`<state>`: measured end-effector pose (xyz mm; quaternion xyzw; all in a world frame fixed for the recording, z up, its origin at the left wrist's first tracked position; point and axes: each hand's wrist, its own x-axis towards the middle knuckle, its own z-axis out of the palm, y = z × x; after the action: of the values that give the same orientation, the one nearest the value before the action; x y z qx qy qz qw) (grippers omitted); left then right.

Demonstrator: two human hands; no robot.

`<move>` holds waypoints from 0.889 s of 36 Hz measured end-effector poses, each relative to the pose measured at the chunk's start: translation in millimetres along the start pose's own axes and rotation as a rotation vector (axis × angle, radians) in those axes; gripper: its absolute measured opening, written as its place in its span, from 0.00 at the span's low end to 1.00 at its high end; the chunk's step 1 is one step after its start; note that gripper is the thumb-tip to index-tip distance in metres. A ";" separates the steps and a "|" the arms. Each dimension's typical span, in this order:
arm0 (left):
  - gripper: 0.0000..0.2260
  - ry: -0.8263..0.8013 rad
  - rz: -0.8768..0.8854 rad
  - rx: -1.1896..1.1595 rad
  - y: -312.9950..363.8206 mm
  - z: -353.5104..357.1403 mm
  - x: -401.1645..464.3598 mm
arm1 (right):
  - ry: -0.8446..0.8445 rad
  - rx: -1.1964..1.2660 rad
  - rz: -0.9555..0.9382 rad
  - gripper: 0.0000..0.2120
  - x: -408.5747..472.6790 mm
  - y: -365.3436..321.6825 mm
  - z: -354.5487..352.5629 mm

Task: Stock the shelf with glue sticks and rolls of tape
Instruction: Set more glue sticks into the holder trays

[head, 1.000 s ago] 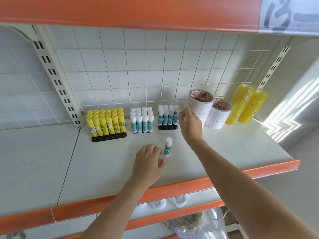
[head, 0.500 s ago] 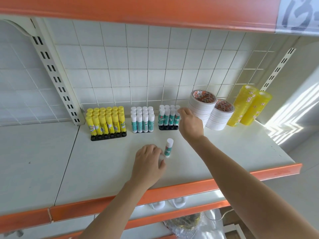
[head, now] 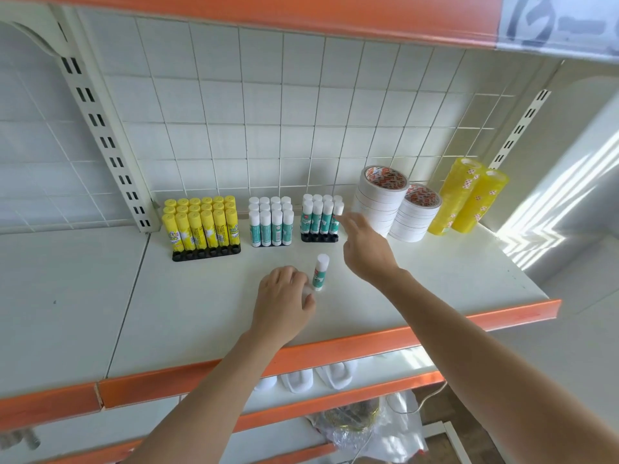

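On the white shelf (head: 435,279), a black tray of teal-and-white glue sticks (head: 318,217) stands at the back. My right hand (head: 366,251) reaches to it, fingertips on the rightmost stick (head: 337,209), which stands upright in the tray. My left hand (head: 284,298) rests nearer the front, curled over a white-capped glue stick (head: 306,291) that is mostly hidden. One loose glue stick (head: 321,272) stands upright just right of that hand. White tape rolls (head: 380,199) are stacked right of the tray.
A tray of yellow glue sticks (head: 202,226) and a block of teal sticks (head: 271,224) stand left of the tray. A second white tape stack (head: 417,212) and yellow tape rolls (head: 469,199) sit right. The orange shelf above (head: 268,15) overhangs.
My right hand has sunk a little lower beside the tray's rightmost stick. The left hand and the loose stick have stayed put. The view has shifted slightly.
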<state>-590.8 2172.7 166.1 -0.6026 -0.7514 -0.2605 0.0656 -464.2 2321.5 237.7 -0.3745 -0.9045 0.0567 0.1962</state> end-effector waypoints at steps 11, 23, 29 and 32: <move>0.08 0.010 -0.009 0.010 1.1 -0.5 0.0 | 0.245 0.305 -0.109 0.08 -47.6 -31.3 -5.2; 0.12 0.010 -0.002 0.013 2.2 -0.1 0.6 | 0.159 0.374 -0.116 0.05 -35.2 -29.5 -0.4; 0.14 -0.004 0.005 0.024 1.5 1.2 0.1 | 0.212 0.402 -0.002 0.03 5.2 -37.5 1.0; 0.14 0.001 0.004 0.027 1.0 2.9 0.2 | 0.213 0.352 0.019 0.04 21.3 -39.4 6.8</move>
<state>-589.2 2174.4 164.1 -0.6032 -0.7535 -0.2506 0.0745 -506.4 2308.6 247.9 -0.3468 -0.8512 0.1758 0.3526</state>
